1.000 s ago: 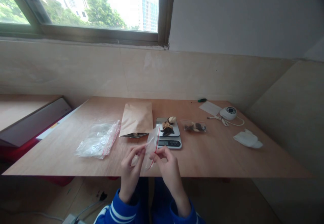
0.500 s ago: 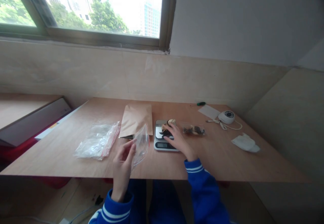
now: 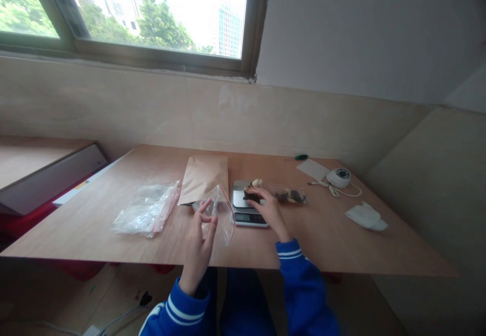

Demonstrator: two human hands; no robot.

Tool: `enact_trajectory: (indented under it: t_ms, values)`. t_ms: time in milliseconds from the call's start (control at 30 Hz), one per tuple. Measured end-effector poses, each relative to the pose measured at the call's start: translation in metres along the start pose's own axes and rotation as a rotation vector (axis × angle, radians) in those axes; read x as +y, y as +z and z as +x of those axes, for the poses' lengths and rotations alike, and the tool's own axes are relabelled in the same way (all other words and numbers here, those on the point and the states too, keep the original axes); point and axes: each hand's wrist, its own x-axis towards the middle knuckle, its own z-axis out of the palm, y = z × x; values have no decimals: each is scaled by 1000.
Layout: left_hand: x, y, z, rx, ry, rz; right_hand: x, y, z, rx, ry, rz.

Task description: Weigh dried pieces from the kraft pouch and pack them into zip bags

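Observation:
My left hand [image 3: 199, 242] grips a clear zip bag [image 3: 224, 219] with a red seal line, its fingers on the bag's near-left side. The bag stands tilted, just in front of a brown paper pouch [image 3: 207, 176]. My right hand [image 3: 268, 207] is over a kitchen scale [image 3: 238, 194] with a dark display, fingers curled around dark and pale dried pieces [image 3: 251, 195] on its plate. A pale piece [image 3: 257, 182] shows beyond the fingers; the fingers partly hide the rest. Right of the scale lies a clear bag of similar pieces [image 3: 290, 196].
A stack of clear zip bags [image 3: 146, 209] lies at left. At the right are a white round device with a cable [image 3: 337, 177], a white card [image 3: 313, 169], a green-handled screwdriver [image 3: 301, 157] and a crumpled white tissue [image 3: 367, 216].
My left hand has moved right and turned, bringing the zip bag nearer the scale with its red-edged side facing right. My right hand's fingers have drawn closer around the dried pieces.

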Motion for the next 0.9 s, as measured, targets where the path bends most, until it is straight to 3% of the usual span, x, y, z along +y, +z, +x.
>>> enact_trajectory:
  t_ms: [133,233,300,333,433,667,733,833,900]
  values:
    - [2,7,2,-26,-40,0,-39,5,-9,95,203,453]
    - [2,15,2,-44,-71,-31,-71,7,-19,-138,274,679]
    - [3,20,1,-21,-86,-47,-83,8,-23,-275,312,645]
    - [3,22,0,0,-93,-55,-86,9,-24,-284,322,592]
    - [5,25,-3,72,-118,-90,-86,13,-25,-201,285,392]
    - [10,25,-11,163,-249,-155,-96,34,-27,-150,42,-93]
    - [11,26,-13,181,-268,-155,-103,43,-29,-169,15,-87]
    - [11,27,-15,233,-362,-207,-108,51,-32,-286,56,101]
    - [9,27,-15,280,-444,-300,-106,50,-31,-293,68,221]
